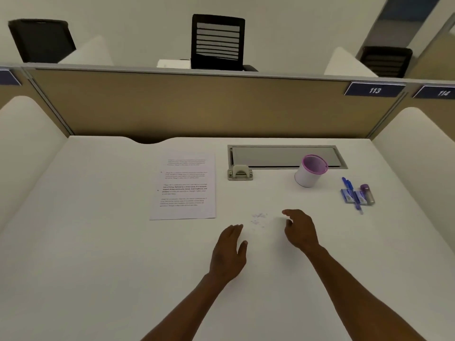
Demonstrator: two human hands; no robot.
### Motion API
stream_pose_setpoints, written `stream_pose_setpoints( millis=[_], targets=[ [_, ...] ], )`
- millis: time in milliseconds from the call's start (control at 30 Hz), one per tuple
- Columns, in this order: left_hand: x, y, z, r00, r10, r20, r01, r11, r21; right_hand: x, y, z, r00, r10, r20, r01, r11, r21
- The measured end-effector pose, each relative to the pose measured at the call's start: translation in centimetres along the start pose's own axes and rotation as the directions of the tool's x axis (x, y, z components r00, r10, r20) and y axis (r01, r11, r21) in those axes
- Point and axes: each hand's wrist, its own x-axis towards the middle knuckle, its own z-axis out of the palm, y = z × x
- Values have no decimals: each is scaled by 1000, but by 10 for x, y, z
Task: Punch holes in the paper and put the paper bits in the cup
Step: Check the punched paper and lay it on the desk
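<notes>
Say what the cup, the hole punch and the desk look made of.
Cup: probably plastic, smooth white wall with a purple rim; painted metal is possible. Hole punch: pale grey, matte, looks like plastic or painted metal; too small to tell. Desk: white, smooth and matte, likely laminate.

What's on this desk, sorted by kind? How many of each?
Printed paper sheet: 1
Hole punch: 1
Cup: 1
Heap of paper bits: 1
Blue pens: at least 1, overlapping
Purple tube: 1
Total: 6
</notes>
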Motion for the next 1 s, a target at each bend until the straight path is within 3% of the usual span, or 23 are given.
stream_pose_setpoints(
  millis=[100,267,500,633,700,833,1000],
  targets=[
    [10,0,13,999,26,37,-29,996,88,16,-3,6,983,-95,159,115,986,-120],
    [13,3,28,997,19,72,-33,980,194,30,-18,29,883,-194,428,294,939,-181],
    [-9,-3,17,992,-81,-93,85,995,47,-24,7,45,814,-425,395,484,873,-57],
    [-24,-12,15,988,-107,-113,111,993,29,-47,24,32,876,-372,307,366,927,78],
    [-23,-12,17,990,-98,-106,102,994,38,-52,26,28,891,-351,289,352,935,48],
    [-16,-6,23,986,-125,-114,128,991,25,-55,22,36,822,-420,384,478,876,-67],
    [-15,0,31,989,-110,-98,117,990,77,-20,10,43,812,-406,420,488,866,-106]
  ],
)
